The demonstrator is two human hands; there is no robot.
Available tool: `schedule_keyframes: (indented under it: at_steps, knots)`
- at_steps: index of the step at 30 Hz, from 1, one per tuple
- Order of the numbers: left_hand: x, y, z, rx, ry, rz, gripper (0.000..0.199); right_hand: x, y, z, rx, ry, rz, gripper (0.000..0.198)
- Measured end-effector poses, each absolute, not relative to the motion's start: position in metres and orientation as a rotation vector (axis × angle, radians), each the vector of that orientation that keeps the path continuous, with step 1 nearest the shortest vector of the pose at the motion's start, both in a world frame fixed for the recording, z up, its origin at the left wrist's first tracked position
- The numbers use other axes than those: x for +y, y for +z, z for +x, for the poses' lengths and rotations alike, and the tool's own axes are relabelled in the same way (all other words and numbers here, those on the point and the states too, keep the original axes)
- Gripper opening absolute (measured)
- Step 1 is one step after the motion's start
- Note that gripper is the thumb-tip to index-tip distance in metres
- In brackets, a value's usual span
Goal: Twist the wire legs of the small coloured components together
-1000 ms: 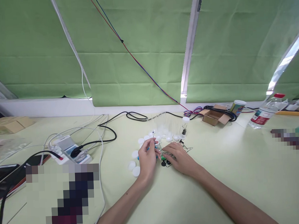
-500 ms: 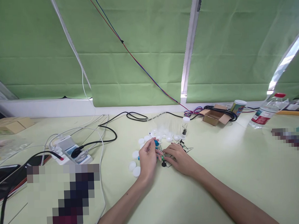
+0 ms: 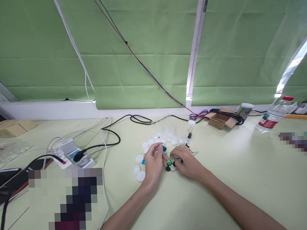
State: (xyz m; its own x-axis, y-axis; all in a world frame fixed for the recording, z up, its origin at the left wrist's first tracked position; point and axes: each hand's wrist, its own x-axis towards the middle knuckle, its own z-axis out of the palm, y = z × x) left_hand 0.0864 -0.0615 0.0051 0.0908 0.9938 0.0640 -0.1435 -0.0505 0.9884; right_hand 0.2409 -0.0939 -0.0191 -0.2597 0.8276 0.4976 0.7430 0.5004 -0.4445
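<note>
My left hand [image 3: 153,162] is closed in a pinch, and a thin wire piece [image 3: 158,138] with a small dark tip sticks up from its fingertips. A blue piece [image 3: 164,148] shows at those fingers. To its right, my right hand [image 3: 186,161] curls its fingers down over a pile of small parts; what they grip is hidden. Between the hands lie a green piece [image 3: 169,162] and a round black piece [image 3: 167,168]. Bent metal wires [image 3: 194,152] poke out beyond my right hand. White caps [image 3: 141,176] lie in an arc left of and behind my left hand.
Clear tubes [image 3: 169,128] stand behind the hands, beside a capped tube [image 3: 190,131] with a dark part inside. Farther right are an open cardboard box [image 3: 220,121], a can [image 3: 244,111] and a water bottle [image 3: 273,115]. A power strip [image 3: 71,154] and cables occupy the left.
My left hand has shifted slightly right with the wire piece. My right hand has drawn a little away from it, so the green piece between them shows more.
</note>
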Motion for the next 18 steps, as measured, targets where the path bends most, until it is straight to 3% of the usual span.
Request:
schedule_keyframes:
  at_steps: [18]
  knots:
    - [-0.061,0.008,0.085,1.097,1.284,1.124,0.022,-0.103,-0.009,0.235,-2.121,0.259,-1.155,0.014]
